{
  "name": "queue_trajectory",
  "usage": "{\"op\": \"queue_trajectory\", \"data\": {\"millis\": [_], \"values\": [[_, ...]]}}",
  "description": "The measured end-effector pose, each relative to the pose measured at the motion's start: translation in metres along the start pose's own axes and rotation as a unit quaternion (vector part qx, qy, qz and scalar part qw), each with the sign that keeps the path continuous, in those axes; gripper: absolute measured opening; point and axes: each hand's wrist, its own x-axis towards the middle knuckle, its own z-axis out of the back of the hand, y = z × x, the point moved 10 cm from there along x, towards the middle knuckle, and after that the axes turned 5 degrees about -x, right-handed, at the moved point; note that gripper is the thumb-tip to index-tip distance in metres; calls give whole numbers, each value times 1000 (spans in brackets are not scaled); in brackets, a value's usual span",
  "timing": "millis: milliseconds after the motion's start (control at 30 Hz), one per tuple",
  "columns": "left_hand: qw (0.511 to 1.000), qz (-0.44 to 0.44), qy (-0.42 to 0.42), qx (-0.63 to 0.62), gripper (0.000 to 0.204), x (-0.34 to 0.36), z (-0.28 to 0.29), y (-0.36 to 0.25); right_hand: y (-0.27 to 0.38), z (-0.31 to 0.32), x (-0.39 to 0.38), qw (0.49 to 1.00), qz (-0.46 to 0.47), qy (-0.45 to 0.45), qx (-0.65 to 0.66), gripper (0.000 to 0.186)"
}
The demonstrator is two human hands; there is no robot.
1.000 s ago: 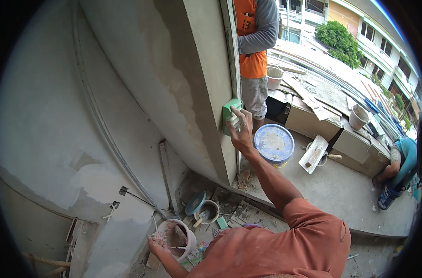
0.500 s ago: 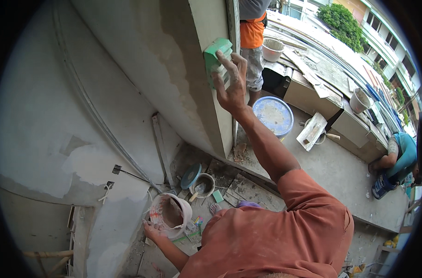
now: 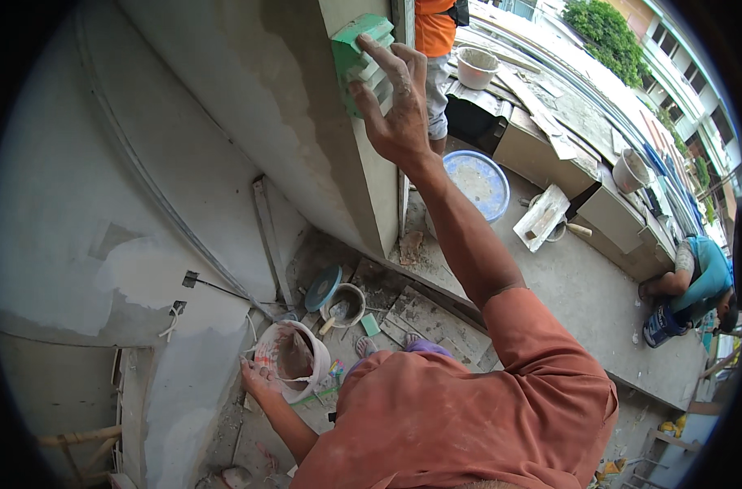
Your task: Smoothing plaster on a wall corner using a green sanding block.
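Observation:
My right hand (image 3: 395, 110) grips a green hand tool (image 3: 351, 49) with pale ribbing, pressed flat on the upper part of the narrow column face (image 3: 371, 187), beside its darker damp strip. My fingers are bent round it and dusted pale. My left hand (image 3: 259, 375) is low at the left, fingers curled on the edge of a whitish bucket (image 3: 314, 345) with pinkish-brown material inside. Near it stand a smaller bucket with a trowel (image 3: 345, 306), a blue round lid (image 3: 323, 288) and a small green pad (image 3: 370, 324).
A co-worker in orange (image 3: 434, 28) stands behind the column; another in turquoise (image 3: 705, 269) bends over a dark blue bucket (image 3: 660, 330). The ledge holds a lidded bucket (image 3: 473, 181), a plank over a pan (image 3: 542, 218), pails (image 3: 477, 67), boards and pipes. A strip (image 3: 269, 236) leans at the wall.
My right hand has slid the green tool upward along the column. The view has shifted, lifting the scene in the picture. The co-worker in turquoise has bent lower over the bucket.

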Motion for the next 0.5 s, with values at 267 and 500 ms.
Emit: {"op": "queue_trajectory", "data": {"millis": [267, 500], "values": [[999, 0, -32, -32, 34, -5, 4, -7, -97, 1, -212, 974, -186, 108, -63, 59], [999, 2, -34, 19, 37, -11, -6, -14, -32, 4, -72, 996, -89, 26, 11, 60]]}}
